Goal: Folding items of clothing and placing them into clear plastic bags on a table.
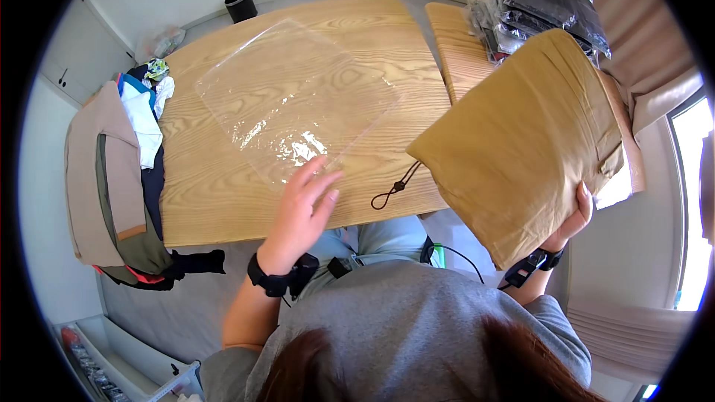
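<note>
My right hand (572, 225) grips the lower right edge of a folded tan garment (521, 141), thumb showing at its rim, most of the fingers hidden behind it. The garment is raised and tilted above the right side of the table. A dark elastic drawcord with a toggle (399, 186) dangles from its left corner. On the wooden table lies a flat, clear plastic bag (287, 85), shiny and slightly wrinkled. My left hand (302, 205) is open at the bag's near corner, fingers outstretched; whether the fingertips touch the plastic I cannot tell.
Several clothes, with a beige-and-olive garment (112, 171) on top, hang over the table's left edge. A side table (453, 30) at the back right bears a stack of plastic-wrapped dark garments (555, 0). A black bin (240, 6) stands behind the table. A white crate (138, 361) sits lower left.
</note>
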The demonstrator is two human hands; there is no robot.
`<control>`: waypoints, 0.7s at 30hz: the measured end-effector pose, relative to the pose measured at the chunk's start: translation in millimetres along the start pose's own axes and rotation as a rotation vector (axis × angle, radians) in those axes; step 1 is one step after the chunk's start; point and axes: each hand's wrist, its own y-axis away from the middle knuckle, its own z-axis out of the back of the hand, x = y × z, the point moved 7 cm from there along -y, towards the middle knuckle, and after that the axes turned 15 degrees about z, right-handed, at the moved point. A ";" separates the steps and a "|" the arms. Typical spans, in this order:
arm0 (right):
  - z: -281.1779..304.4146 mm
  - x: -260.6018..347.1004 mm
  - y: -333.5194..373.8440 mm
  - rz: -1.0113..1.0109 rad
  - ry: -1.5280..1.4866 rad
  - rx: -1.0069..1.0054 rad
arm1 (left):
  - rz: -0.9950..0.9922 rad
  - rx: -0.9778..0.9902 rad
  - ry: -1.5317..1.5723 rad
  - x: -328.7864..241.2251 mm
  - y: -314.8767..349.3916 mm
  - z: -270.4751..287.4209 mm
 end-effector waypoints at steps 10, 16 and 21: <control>-26.2 -43.5 7.0 -0.264 -0.275 0.190 | -0.077 0.291 0.337 -17.2 -19.5 -51.1; -28.2 -45.7 2.9 -0.271 -0.298 0.225 | 0.151 0.377 0.472 1.7 -23.0 -50.7; -33.9 -76.5 14.5 -0.430 -0.316 0.217 | 0.207 0.156 0.421 10.3 -16.9 -6.4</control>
